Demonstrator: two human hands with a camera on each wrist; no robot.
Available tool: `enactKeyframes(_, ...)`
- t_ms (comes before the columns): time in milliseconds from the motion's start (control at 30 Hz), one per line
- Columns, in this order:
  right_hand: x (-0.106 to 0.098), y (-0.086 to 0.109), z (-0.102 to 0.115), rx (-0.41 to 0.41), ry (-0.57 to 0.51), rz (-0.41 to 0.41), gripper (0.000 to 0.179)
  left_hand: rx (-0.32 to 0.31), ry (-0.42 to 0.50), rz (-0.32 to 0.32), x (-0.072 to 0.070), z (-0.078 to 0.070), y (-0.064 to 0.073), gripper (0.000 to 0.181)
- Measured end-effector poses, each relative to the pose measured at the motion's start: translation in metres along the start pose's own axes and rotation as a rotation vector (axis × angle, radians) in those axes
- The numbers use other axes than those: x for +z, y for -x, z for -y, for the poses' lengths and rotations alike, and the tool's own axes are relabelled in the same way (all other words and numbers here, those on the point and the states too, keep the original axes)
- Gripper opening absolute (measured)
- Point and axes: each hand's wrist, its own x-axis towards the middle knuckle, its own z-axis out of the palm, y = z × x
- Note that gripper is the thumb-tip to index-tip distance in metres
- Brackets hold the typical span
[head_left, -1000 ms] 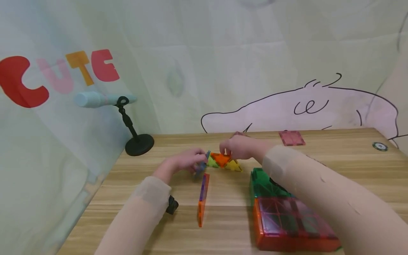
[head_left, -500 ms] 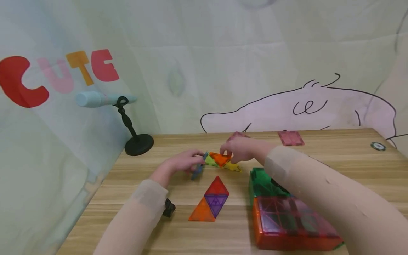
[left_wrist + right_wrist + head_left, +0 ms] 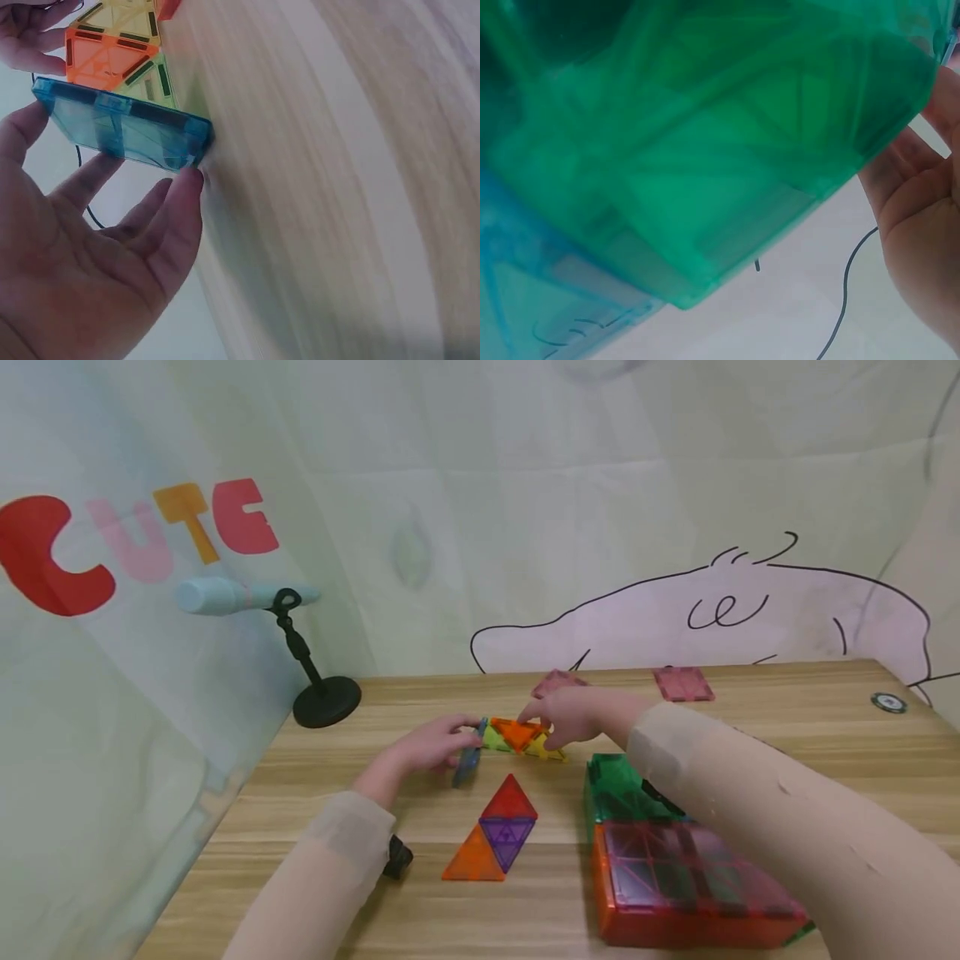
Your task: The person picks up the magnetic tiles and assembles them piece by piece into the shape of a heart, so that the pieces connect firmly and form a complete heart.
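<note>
In the head view my left hand (image 3: 435, 745) holds a blue square magnetic tile (image 3: 468, 763) that stands on edge. Its fingers span the tile's edges in the left wrist view, where the same blue tile (image 3: 120, 124) stands against a light green triangular tile (image 3: 154, 81). A strip of joined triangles runs right from it: green, orange (image 3: 517, 733) and yellow (image 3: 546, 746), upright or leaning. My right hand (image 3: 573, 714) has its forefinger at the orange triangle's upper edge and its thumb by the yellow one. Nearer lie red (image 3: 511, 798), purple (image 3: 508, 842) and orange (image 3: 476, 857) triangles, joined flat.
Green (image 3: 611, 783) and red-pink (image 3: 690, 868) tile blocks stand under my right forearm. Two pink square tiles lie at the back, one (image 3: 558, 682) behind my right hand, one (image 3: 684, 684) farther right. A black stand (image 3: 324, 700) is back left; a round chip (image 3: 889, 702) lies far right.
The red, purple and orange strip that stood on edge has fallen flat on the table. The blue tile has shifted slightly, and my right fingers have spread a little along the strip.
</note>
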Motion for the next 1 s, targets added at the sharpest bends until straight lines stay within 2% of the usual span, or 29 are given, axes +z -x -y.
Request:
enactKeyframes(200, -0.001, 0.005, 0.0, 0.001, -0.045, 0.013, 0.051, 0.052, -0.141, -0.101, -0.001, -0.003, 0.002, 0.066)
enactKeyframes(333, -0.002, 0.01, -0.004, -0.014, -0.079, 0.006, 0.053, 0.118, -0.152, -0.157, 0.001, -0.008, 0.007, 0.069)
enactKeyframes(433, -0.005, 0.018, -0.005, -0.031, -0.118, -0.032, 0.054, 0.238, -0.164, -0.219, 0.007, -0.015, 0.021, 0.063)
enactKeyframes(500, -0.009, 0.026, -0.005, -0.04, -0.149, -0.061, 0.055, 0.34, -0.195, -0.224, 0.015, -0.021, 0.035, 0.055)
enactKeyframes(533, -0.011, 0.031, -0.004, -0.044, -0.158, -0.08, 0.055, 0.383, -0.211, -0.207, 0.019, -0.023, 0.043, 0.053)
enactKeyframes(600, -0.015, 0.04, -0.002, -0.051, -0.187, -0.099, 0.056, 0.441, -0.215, -0.134, 0.029, -0.025, 0.056, 0.053)
enactKeyframes(667, -0.017, 0.048, -0.001, -0.053, -0.208, -0.113, 0.056, 0.436, -0.203, -0.058, 0.039, -0.023, 0.066, 0.056)
enactKeyframes(767, -0.015, 0.059, 0.001, -0.052, -0.243, -0.119, 0.057, 0.368, -0.229, 0.008, 0.054, -0.015, 0.073, 0.068)
enactKeyframes(900, -0.008, 0.071, 0.003, -0.044, -0.258, -0.119, 0.057, 0.292, -0.357, 0.047, 0.07, -0.006, 0.074, 0.086)
enactKeyframes(1000, -0.002, 0.078, 0.004, -0.039, -0.252, -0.131, 0.055, 0.272, -0.41, 0.05, 0.079, -0.004, 0.074, 0.09)
